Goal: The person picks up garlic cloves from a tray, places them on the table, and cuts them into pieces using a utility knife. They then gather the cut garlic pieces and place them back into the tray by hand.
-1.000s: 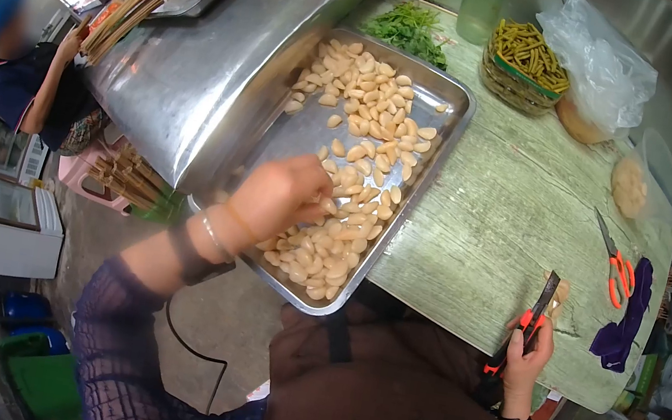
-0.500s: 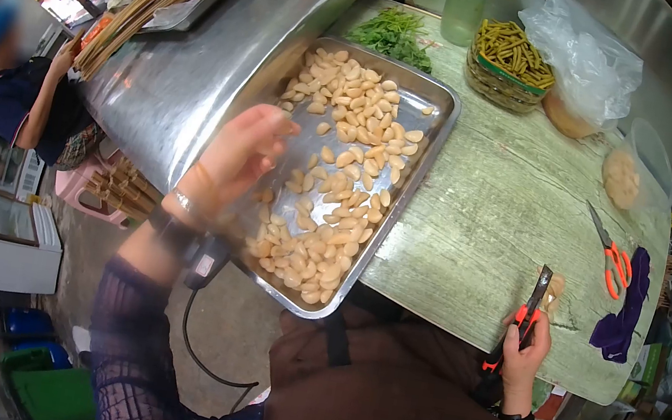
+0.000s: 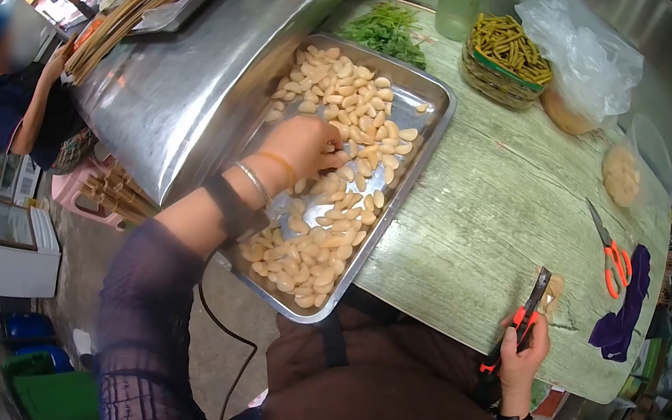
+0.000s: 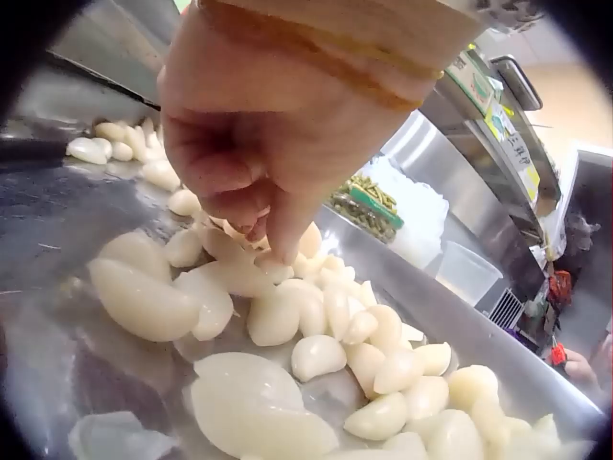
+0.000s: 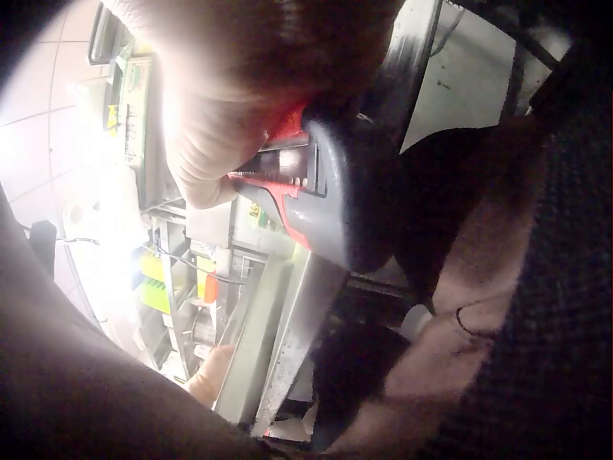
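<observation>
A metal tray holds many peeled garlic cloves, spread in a band along its right side and heaped at the near end. My left hand reaches down into the tray's middle. In the left wrist view its thumb and curled fingers pinch at a clove among the others; the fingertips partly hide it. At the table's near right edge my right hand grips a red-and-black utility knife, blade pointing away from me. The knife's handle shows close up in the right wrist view.
A brown scrap lies by the blade. Orange-handled scissors and a purple cloth are on the right. Behind stand green stems in a container, a plastic bag and leafy greens. Another person handles skewers.
My left hand lifted from the cloves toward the tray's left side with fingers loose, then came back down into the middle cloves. The right hand keeps its grip on the knife.
</observation>
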{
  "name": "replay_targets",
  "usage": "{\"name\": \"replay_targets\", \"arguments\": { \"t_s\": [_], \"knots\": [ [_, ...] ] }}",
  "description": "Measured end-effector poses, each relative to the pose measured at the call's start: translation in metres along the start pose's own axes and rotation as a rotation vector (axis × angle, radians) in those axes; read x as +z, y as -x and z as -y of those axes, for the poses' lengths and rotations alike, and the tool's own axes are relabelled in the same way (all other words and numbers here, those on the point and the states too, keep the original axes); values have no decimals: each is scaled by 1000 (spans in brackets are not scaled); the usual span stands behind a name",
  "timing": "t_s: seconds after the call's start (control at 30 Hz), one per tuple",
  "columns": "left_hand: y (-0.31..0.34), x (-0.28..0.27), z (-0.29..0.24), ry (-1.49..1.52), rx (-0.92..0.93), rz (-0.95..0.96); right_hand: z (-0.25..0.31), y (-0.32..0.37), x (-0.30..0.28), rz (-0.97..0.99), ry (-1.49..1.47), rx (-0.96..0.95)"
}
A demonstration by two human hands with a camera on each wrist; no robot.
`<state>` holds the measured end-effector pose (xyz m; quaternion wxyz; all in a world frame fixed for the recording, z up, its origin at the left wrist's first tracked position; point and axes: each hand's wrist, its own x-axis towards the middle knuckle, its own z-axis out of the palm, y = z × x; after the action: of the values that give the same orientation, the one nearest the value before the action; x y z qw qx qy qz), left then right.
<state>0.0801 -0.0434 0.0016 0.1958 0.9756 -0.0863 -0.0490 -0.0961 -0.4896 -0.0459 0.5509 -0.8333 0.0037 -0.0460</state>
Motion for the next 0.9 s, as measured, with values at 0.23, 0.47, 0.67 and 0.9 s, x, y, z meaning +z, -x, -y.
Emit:
{"name": "replay_targets", "arguments": {
  "t_s": [0.23,0.47,0.67,0.9],
  "knots": [
    [13,-14,10,461,-62,-58,-2,1,0,-6,-27,5],
    [30,-54,25,1458,-292,-216,-7,3,-1,26,-9,21],
    [27,-37,35,1079,-348,-39,-4,1,-2,26,-12,30],
    [23,-25,22,-2,182,55,-3,0,1,-20,28,-23]
  ]
}}
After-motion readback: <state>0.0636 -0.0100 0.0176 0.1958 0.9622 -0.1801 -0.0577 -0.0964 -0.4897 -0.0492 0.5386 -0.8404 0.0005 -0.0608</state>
